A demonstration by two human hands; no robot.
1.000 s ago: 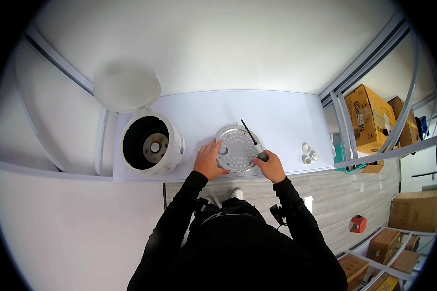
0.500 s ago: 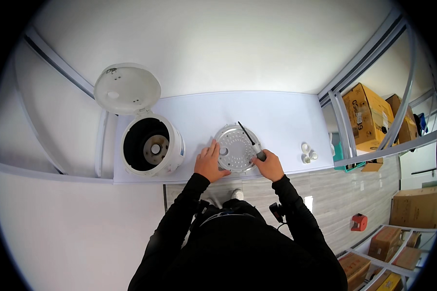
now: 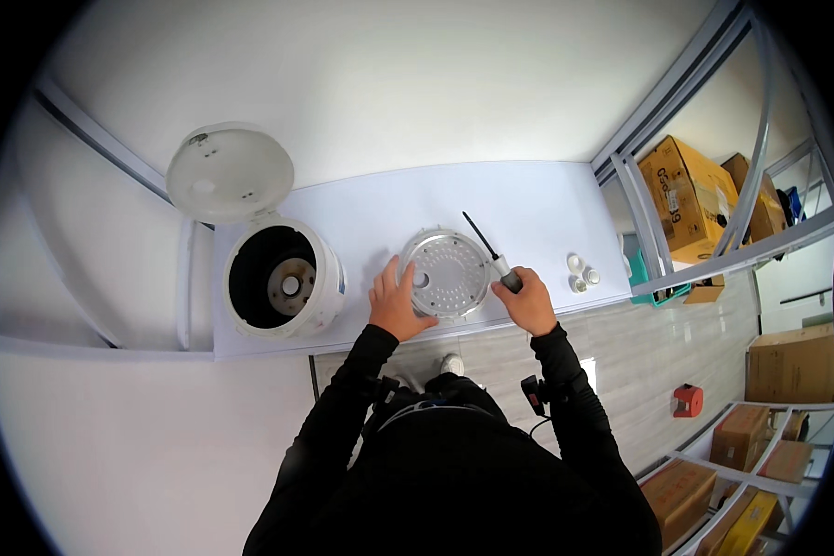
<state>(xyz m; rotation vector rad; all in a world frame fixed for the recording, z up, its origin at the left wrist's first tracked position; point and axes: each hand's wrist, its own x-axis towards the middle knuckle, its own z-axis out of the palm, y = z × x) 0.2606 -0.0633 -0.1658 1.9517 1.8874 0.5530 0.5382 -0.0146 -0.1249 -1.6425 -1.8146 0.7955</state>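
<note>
A round, silvery plate (image 3: 456, 278) dotted with small holes lies on the white table, with one larger round hole near its left side. My left hand (image 3: 398, 304) curves around the plate's left and near rim, thumb and fingers apart and holding its edge. In my right hand (image 3: 531, 301) is a screwdriver (image 3: 500, 265) with a grey-and-white handle. Its dark shaft points up and to the left, just off the plate's right rim, and the tip touches nothing. To the left stands a white rice cooker (image 3: 326, 295), lid (image 3: 230, 176) raised, with a dark inside.
Several small white-capped jars (image 3: 579, 271) stand together toward the table's right end. A metal frame (image 3: 653, 218) rises there, beside cardboard boxes (image 3: 681, 199) and a teal crate (image 3: 641, 271). On the floor to the right sits a red stool (image 3: 688, 400).
My right hand has moved right with the screwdriver, off the plate's right edge. The left hand stays at the rim. The whole view has turned slightly.
</note>
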